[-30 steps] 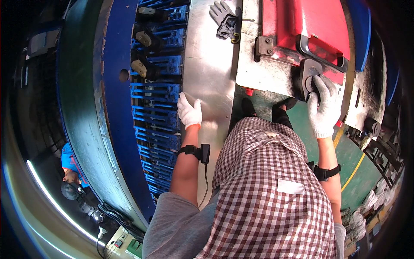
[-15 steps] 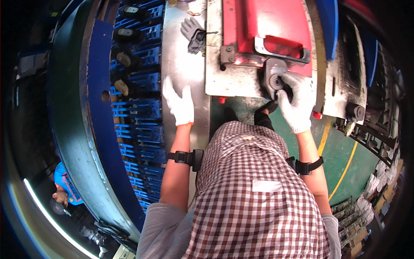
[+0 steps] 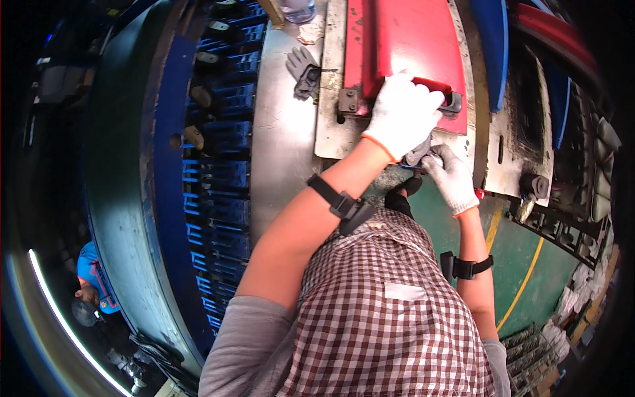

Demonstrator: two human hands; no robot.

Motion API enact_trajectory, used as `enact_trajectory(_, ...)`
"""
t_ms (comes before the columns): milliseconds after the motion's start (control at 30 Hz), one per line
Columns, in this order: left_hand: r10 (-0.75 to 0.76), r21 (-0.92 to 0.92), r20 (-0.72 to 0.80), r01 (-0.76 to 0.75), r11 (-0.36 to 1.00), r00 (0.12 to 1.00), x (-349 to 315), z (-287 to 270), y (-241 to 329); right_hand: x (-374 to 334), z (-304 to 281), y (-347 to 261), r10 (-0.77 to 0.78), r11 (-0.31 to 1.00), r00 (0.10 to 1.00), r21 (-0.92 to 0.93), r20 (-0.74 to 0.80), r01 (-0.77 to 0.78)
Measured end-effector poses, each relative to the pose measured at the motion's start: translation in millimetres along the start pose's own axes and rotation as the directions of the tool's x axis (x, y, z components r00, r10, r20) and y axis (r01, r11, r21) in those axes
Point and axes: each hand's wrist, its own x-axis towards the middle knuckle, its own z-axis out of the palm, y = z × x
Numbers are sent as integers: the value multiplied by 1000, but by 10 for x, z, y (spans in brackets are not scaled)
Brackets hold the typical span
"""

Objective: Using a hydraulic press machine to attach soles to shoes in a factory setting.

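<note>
Black curved handle (image 3: 454, 103) is gripped by white-gloved left hand (image 3: 402, 119) | rounded grey lever (image 3: 418, 153) is touched by white-gloved right hand (image 3: 453, 177) | right fingers' hold cannot be told

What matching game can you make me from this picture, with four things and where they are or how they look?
Things:
1. left hand
2. loose glove
3. apron
4. cover

Places and looks:
A. brown and white checks
B. over the handle
C. shiny red
D. lying on the metal bench

Right pairs: 1-B, 2-D, 3-A, 4-C
</note>
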Motion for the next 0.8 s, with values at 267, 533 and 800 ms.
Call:
enact_trajectory(267, 38, 19, -21, -38, 999, 999, -11, 110, -18, 21, 22, -21, 65, 993, 998, -96, 6, -64)
enact_trajectory(533, 30, 20, -35, -30, 999, 999, -23, 96, -36, 6, 23, -134, 124, 990, 992, -74, -4, -124)
enact_trajectory(800, 27, 24, -2, -27, 999, 1000, -21, 82, -30, 27, 49, -78, 152, 988, 988, -3, 5, -152)
